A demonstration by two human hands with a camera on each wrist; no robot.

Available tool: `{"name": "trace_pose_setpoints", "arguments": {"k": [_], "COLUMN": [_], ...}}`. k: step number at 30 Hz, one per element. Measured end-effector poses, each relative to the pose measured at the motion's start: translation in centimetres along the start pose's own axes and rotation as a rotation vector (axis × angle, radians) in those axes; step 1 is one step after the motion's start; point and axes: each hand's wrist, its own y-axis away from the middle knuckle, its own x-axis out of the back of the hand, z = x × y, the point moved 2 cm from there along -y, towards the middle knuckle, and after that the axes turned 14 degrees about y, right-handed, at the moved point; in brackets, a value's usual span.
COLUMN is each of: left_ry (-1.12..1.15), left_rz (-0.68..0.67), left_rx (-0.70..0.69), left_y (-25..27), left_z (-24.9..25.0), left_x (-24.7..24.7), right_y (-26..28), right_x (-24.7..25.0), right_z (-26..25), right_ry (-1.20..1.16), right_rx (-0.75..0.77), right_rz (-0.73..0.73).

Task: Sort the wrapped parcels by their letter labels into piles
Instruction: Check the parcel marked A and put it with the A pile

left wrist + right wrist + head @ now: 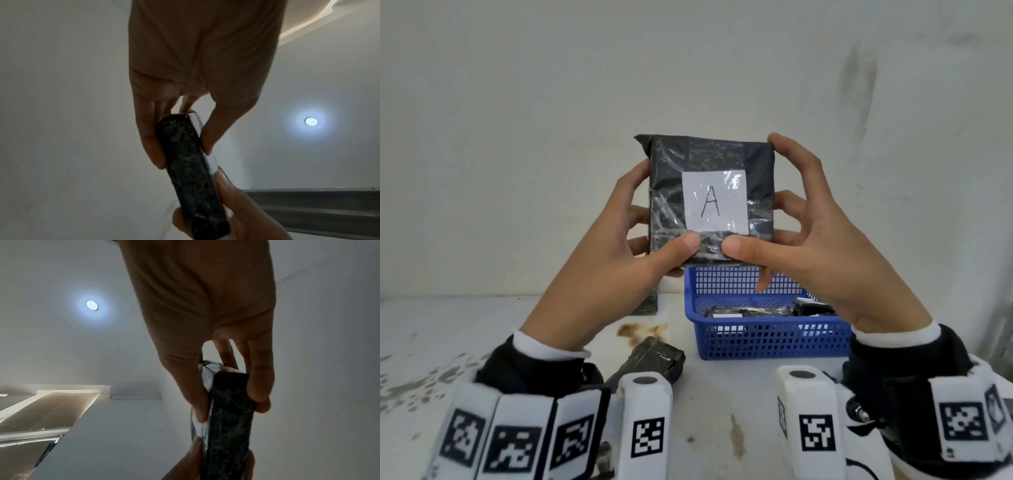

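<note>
A black wrapped parcel (671,192) with a white label reading "A" is held upright in the air above the table, its label facing me. My left hand (640,236) grips its left edge, thumb on the front. My right hand (784,219) grips its right edge, thumb also on the front. In the left wrist view the parcel (185,170) shows edge-on, pinched between thumb and fingers of the left hand (176,139). The right wrist view shows the same parcel (228,415) edge-on in the right hand (228,395).
A blue mesh basket (767,339) with several black parcels inside stands on the white table (482,329), right of centre. Another black parcel (654,359) lies on the table near my left wrist. A dark parcel (645,303) stands behind the left hand by the wall.
</note>
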Motion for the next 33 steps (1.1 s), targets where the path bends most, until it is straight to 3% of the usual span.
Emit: {"name": "trace_pose_setpoints", "arguments": {"k": [15,25,33], "left_ry": [0.054,0.026,-0.012], "left_rz": [0.015,-0.052,0.018], "left_rx": [-0.042,-0.037,0.008], "left_y": [-0.4,-0.4,-0.1], "left_z": [-0.6,-0.5,-0.2], "left_x": [0.3,0.2,0.0], "right_y": [0.0,0.2,0.2], "right_x": [0.6,1.2,0.5], "right_z": [0.2,0.3,-0.2], "right_ry": [-0.040,-0.116,-0.098], "right_rx": [0.017,0.008,0.030], "right_rz": [-0.007,0.012,0.025]}}
